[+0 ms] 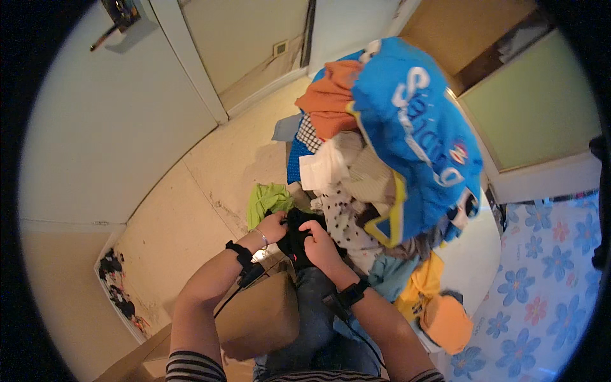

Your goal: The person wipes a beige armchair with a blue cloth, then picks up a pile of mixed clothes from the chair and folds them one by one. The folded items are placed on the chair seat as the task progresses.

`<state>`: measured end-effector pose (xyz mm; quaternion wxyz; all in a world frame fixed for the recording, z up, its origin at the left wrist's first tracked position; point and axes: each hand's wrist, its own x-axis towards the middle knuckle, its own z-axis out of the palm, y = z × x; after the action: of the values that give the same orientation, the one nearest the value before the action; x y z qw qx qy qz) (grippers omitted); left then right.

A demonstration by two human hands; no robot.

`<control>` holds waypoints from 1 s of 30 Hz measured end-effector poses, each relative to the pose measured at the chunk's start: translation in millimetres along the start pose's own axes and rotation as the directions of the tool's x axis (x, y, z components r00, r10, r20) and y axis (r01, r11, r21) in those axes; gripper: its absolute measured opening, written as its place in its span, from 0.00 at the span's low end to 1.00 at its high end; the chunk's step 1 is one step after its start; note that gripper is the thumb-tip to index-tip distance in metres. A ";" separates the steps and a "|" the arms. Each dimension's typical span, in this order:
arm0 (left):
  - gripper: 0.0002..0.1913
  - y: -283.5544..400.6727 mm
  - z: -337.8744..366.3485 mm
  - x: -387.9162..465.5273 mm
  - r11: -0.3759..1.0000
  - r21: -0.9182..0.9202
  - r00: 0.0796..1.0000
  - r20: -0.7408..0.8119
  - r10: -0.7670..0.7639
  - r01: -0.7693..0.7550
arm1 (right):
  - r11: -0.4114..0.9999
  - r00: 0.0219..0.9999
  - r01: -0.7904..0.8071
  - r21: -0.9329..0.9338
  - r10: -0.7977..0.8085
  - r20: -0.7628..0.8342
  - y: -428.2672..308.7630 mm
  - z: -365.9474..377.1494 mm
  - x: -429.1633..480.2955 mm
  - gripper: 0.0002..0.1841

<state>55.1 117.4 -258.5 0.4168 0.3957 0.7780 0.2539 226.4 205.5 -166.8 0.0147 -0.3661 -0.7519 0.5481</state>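
Observation:
A black garment (297, 230) lies bunched over my knees, in front of the jeans. My left hand (273, 228), with a bracelet at the wrist, grips its left edge. On the other side my right hand (322, 246) has its fingers curled at the black cloth and pinches it. Lime-green cloth (267, 200) shows just beyond my left hand. White cloth with dark spots (341, 217) lies to the right of the black garment, at the near side of a large clothes heap.
A blue cloth with yellow edging and white lettering (420, 124) tops the heap, beside an orange garment (334, 95). Yellow cloth (422, 281) and an orange item (446, 322) lie at right. A brown padded seat (262, 310) stands by my legs; a white door (119, 119) is at left.

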 end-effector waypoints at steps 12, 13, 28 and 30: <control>0.23 -173.1 62.6 134.8 0.833 0.250 0.853 0.045 -0.519 0.494 | 0.919 0.917 -0.183 -0.349 0.288 0.277 33.4 72.0 118.6 0.19; 0.23 -180.7 65.8 142.9 0.798 0.246 0.819 0.032 -0.574 0.550 | 0.911 0.905 -0.203 -0.358 0.314 0.286 38.0 76.2 122.3 0.18; 0.29 -264.8 100.9 193.9 0.897 0.220 0.905 0.102 -0.413 0.384 | 0.942 0.963 -0.203 -0.268 0.242 0.121 76.9 91.0 145.3 0.18; 0.25 -257.6 101.1 189.6 0.920 0.195 0.939 -0.014 -0.343 0.339 | 0.939 0.963 -0.196 -0.282 0.239 0.126 76.6 90.8 144.6 0.18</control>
<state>-27.4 137.1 -583.1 0.4221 0.2956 0.8516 0.0963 123.1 223.7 -321.8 -0.1554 -0.4010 -0.7726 0.4671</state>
